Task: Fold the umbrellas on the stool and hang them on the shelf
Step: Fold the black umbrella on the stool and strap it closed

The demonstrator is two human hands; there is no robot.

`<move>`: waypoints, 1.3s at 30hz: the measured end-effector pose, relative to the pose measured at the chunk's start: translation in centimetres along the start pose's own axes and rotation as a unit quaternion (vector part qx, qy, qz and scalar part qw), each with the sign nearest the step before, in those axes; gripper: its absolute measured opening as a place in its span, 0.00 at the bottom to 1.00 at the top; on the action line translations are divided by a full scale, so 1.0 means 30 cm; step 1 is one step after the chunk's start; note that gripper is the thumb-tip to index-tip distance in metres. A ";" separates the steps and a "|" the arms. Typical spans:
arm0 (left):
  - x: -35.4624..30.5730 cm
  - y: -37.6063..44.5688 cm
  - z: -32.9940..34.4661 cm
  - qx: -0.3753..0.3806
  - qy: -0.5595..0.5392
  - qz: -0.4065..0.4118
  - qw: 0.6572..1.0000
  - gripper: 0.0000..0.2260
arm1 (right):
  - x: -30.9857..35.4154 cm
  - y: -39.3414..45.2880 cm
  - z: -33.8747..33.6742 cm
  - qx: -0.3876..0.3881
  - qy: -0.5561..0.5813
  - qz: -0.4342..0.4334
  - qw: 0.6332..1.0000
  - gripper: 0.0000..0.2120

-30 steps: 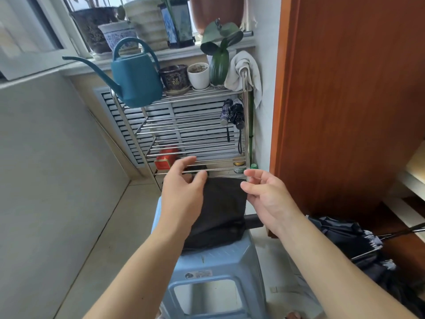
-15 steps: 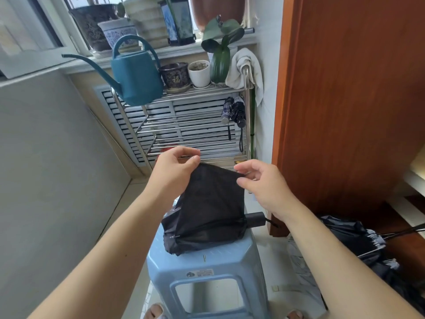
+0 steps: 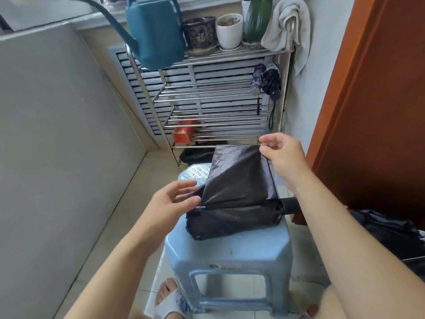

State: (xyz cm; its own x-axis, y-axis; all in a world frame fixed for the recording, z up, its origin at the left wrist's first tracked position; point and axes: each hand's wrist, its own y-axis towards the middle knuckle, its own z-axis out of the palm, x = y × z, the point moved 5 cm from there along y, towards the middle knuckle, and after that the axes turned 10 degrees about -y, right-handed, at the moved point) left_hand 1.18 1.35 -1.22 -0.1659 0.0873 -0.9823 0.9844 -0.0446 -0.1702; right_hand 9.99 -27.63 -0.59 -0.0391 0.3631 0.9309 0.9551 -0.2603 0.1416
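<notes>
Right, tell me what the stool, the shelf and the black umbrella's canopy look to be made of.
Stool: moulded plastic, pale blue, slightly glossy, with rounded one-piece edges.
Shelf: metal tubing, probably stainless or chromed steel, judging by its bright reflective bars.
Black umbrella: thin synthetic fabric, likely nylon or polyester; it creases sharply and has a faint sheen.

At your nine o'clock stands a plain pale grey wall (image 3: 57, 134), meeting a floor of light tiles (image 3: 138, 203) beneath you. Toward twelve o'clock a white louvred panel (image 3: 207, 74) covers the far wall below a sill. At your three o'clock rises a reddish-brown wooden door (image 3: 379, 100). Soft daylight falls evenly.
</notes>
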 end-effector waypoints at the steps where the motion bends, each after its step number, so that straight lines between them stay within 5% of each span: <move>1: 0.023 0.022 -0.002 0.007 0.000 -0.007 1.000 0.11 | -0.024 0.012 0.013 -0.002 -0.011 0.009 1.000 0.10; 3: 0.053 0.066 -0.013 -0.019 0.007 -0.008 1.000 0.03 | -0.060 0.036 0.029 -0.008 -0.029 0.028 0.999 0.10; 11: 0.130 0.236 -0.037 -0.123 0.051 -0.078 0.988 0.10 | -0.071 0.048 0.017 0.011 -0.214 0.069 0.974 0.08; 16: 0.126 0.235 -0.047 -0.145 0.079 -0.051 0.985 0.04 | -0.094 -0.127 -0.094 0.241 -0.307 0.092 0.916 0.09; 18: 0.125 0.215 -0.057 -0.159 0.067 -0.041 0.984 0.03 | -0.163 -0.198 -0.139 0.303 -0.261 0.145 0.905 0.15; 24: 0.139 0.086 -0.062 -0.158 -0.160 -0.101 0.969 0.06 | -0.229 -0.242 -0.134 0.228 -0.018 0.251 0.941 0.08; 27: 0.139 0.007 -0.067 -0.131 -0.212 -0.126 0.960 0.09 | -0.228 -0.245 -0.117 0.160 -0.055 0.292 0.941 0.14; 31: 0.128 -0.046 -0.070 -0.098 -0.090 -0.063 0.989 0.08 | -0.225 -0.284 -0.084 0.164 -0.177 0.336 0.910 0.15; 33: 0.117 -0.052 -0.059 -0.092 -0.017 -0.017 0.995 0.11 | -0.192 -0.284 -0.087 0.148 -0.309 0.279 0.897 0.19; 35: 0.115 -0.047 -0.036 -0.075 0.046 0.015 0.996 0.13 | -0.102 -0.270 -0.099 0.078 -0.497 0.116 0.857 0.16; 37: 0.120 -0.036 -0.021 -0.072 0.081 0.037 0.993 0.13 | 0.006 -0.297 -0.092 0.013 -0.466 0.038 0.884 0.10; 39: 0.126 -0.024 -0.019 -0.085 0.097 0.041 0.991 0.11 | 0.035 -0.327 -0.069 0.056 -0.372 0.049 0.925 0.06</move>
State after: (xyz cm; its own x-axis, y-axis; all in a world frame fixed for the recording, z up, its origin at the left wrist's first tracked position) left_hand -0.11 2.29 -4.76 -0.0864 0.2813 -0.9557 0.9926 0.1067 -0.0583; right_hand -0.04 -26.54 -0.30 0.2233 0.8691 0.4413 0.9693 -0.2457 -0.0064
